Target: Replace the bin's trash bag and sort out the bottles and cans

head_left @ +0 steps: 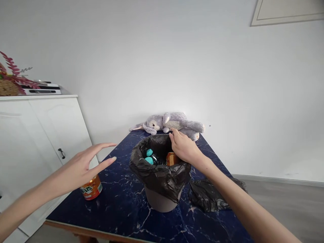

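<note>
Two hands were over the dark marbled worktop (121, 202). At the left, the left hand (78, 167) hovered with fingers spread wide and empty, just above an orange can (91, 189) near the worktop's left edge. In the middle stood a bin (160, 200) lined with a black liner bag (157, 175); inside lay teal-capped items (149, 156) and a second can (171, 158). The right hand (183, 146) rested on the liner's far rim, fingers curled; whether they pinched it could not be told. A loose black bag (210, 195) lay crumpled just right of the bin.
</note>
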Action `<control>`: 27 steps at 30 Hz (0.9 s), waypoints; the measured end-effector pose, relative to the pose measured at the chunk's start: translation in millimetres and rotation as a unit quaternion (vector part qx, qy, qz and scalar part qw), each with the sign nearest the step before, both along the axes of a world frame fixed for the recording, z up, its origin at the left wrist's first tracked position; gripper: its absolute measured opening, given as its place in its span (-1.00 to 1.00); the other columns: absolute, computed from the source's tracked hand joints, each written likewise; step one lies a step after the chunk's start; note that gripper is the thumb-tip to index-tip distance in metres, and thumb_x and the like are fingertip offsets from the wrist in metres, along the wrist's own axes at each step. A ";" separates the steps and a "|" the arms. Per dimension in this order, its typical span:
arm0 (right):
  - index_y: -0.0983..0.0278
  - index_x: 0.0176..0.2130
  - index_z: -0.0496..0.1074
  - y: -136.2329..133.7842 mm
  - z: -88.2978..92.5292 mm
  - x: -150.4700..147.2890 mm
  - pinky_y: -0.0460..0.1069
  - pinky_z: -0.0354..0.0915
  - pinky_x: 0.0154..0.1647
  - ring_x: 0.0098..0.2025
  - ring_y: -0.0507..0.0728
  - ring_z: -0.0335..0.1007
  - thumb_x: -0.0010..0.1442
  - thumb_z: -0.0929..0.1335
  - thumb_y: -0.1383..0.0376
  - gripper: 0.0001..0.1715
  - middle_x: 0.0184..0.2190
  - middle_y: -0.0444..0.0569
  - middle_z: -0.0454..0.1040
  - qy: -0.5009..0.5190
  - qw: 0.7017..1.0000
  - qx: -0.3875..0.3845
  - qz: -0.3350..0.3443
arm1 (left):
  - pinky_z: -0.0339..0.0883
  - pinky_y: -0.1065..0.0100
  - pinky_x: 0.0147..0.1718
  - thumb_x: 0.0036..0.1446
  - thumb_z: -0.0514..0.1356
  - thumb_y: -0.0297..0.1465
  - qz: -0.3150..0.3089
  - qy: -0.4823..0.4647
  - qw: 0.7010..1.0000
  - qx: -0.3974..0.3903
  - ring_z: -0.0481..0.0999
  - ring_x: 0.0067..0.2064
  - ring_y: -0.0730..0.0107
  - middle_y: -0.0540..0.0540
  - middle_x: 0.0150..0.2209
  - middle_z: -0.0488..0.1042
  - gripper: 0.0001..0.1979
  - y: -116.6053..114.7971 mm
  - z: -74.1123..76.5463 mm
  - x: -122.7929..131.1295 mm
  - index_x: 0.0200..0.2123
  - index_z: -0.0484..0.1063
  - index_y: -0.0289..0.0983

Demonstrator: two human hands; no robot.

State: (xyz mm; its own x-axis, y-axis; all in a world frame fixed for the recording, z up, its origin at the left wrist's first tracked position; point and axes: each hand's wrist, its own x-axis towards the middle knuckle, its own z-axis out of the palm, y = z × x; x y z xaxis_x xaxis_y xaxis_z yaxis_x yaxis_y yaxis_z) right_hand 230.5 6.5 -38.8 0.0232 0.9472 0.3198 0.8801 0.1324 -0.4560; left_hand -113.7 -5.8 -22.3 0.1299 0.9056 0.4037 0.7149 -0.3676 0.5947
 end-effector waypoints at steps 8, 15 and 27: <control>0.29 0.43 0.14 0.3 1.4 -1.2 0.34 0.37 0.17 0.31 0.51 0.40 0.57 0.03 0.17 -0.41 0.35 0.28 0.38 -0.017 1.000 -0.018 -0.002 | 0.44 0.25 -0.12 -0.10 0.41 0.16 0.051 0.045 0.998 -0.006 0.59 0.12 -0.28 -0.20 0.23 0.56 -0.23 3.3 -95.1 -72.2 0.16 0.59 -0.02; 0.28 0.41 0.19 1.2 -1.1 1.0 0.40 0.37 0.16 0.30 0.54 0.40 0.56 0.05 0.17 -0.42 0.34 0.29 0.40 -0.016 1.000 -0.016 -0.002 | 0.45 0.32 -0.24 -0.05 0.43 0.09 0.057 0.049 0.997 0.021 0.64 -0.07 -0.10 -0.12 0.05 0.62 -0.28 9.5 -73.7 -65.4 0.19 0.55 0.02; 0.30 0.24 0.37 12.9 -20.1 16.2 0.29 0.21 0.40 0.36 0.35 0.35 0.49 0.11 0.12 -0.46 0.29 0.24 0.46 0.228 0.960 0.156 0.048 | 0.43 0.08 0.25 0.22 0.38 0.01 -0.197 0.038 0.965 0.167 0.48 0.31 0.03 -0.10 0.33 0.46 -0.29 -11.7 30.1 110.3 0.36 0.32 0.01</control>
